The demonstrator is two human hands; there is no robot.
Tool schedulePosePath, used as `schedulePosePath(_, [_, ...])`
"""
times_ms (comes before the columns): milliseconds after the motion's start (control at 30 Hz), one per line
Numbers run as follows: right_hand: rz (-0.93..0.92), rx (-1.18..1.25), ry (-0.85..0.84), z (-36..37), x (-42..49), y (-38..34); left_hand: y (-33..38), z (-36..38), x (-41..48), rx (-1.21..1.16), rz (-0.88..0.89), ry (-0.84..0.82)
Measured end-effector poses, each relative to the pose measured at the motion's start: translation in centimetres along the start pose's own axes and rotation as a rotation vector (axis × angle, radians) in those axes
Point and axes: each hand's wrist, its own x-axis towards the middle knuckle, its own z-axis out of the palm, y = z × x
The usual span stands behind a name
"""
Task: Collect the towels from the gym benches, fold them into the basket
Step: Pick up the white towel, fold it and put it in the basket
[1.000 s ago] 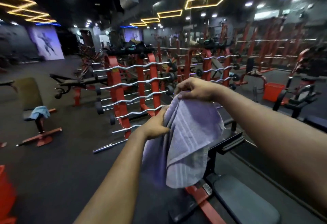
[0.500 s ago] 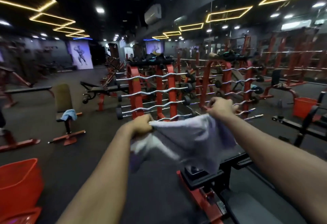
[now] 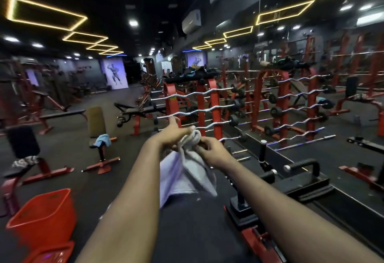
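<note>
I hold a pale lilac towel (image 3: 182, 176) in front of me; it hangs down doubled between my forearms. My left hand (image 3: 173, 134) pinches its top edge, with the index finger stretched out. My right hand (image 3: 209, 151) grips the same bunched top edge just to the right, touching the left hand. An orange basket (image 3: 44, 210) stands on the floor at lower left. A blue towel (image 3: 102, 139) lies on the seat of a small bench at mid left. A patterned cloth (image 3: 26, 162) lies on another seat at far left.
A red rack of curl bars (image 3: 199, 113) stands straight ahead, with a mirror wall to the right. A black padded bench (image 3: 195, 227) with red frame lies under my arms. Flat benches (image 3: 62, 115) stand at left. Dark floor stretches between me and the blue towel.
My hands came together from holding the towel stretched wide; the towel now hangs folded over. The view swung right, bringing the orange basket further into view.
</note>
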Motion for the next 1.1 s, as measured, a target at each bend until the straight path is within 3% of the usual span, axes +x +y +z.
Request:
schedulePosePath(133, [0.057,-0.071,0.023,0.3,1.7,0.5,-2.6,-0.6,-1.4,0.045,0.077,-0.156])
schedulePosePath(200, [0.055,-0.105,-0.004,0.4,2.1,0.7,-3.7,-0.8,-1.3,0.181,0.155,-0.061])
schedulePosePath(300, [0.119,-0.175,0.031,-0.1,2.2,1.7,-4.1,-1.4,-1.5,0.443,0.249,0.213])
schedulePosePath(367, [0.144,-0.147,0.051,-1.5,1.8,2.6,-4.4,-2.1,-1.5,0.458,0.224,0.317])
schedulePosePath(467, [0.135,-0.173,-0.139,-4.3,1.1,2.2,-5.1,-3.1,-0.8,0.554,0.184,0.351])
schedulePosePath(567, [0.093,-0.558,-0.357,-6.9,1.0,1.3,-5.2,-3.3,-0.4,0.673,0.248,0.284])
schedulePosePath(667, [0.038,-0.611,-0.106,-9.1,1.3,2.0,-5.2,-3.6,-0.8,0.767,0.268,0.185])
schedulePosePath(800, [0.138,-0.645,0.21,-11.8,0.6,2.8,-7.0,-4.8,-0.8,0.933,0.163,0.155])
schedulePosePath(967, [0.264,-0.596,0.478,-14.5,-0.2,3.9,-9.9,-6.5,-1.4,1.056,-0.043,0.331])
schedulePosePath(1100, [0.347,-0.535,0.594,-15.7,-0.7,5.7,-11.0,-7.6,-1.9,0.797,0.075,0.558])
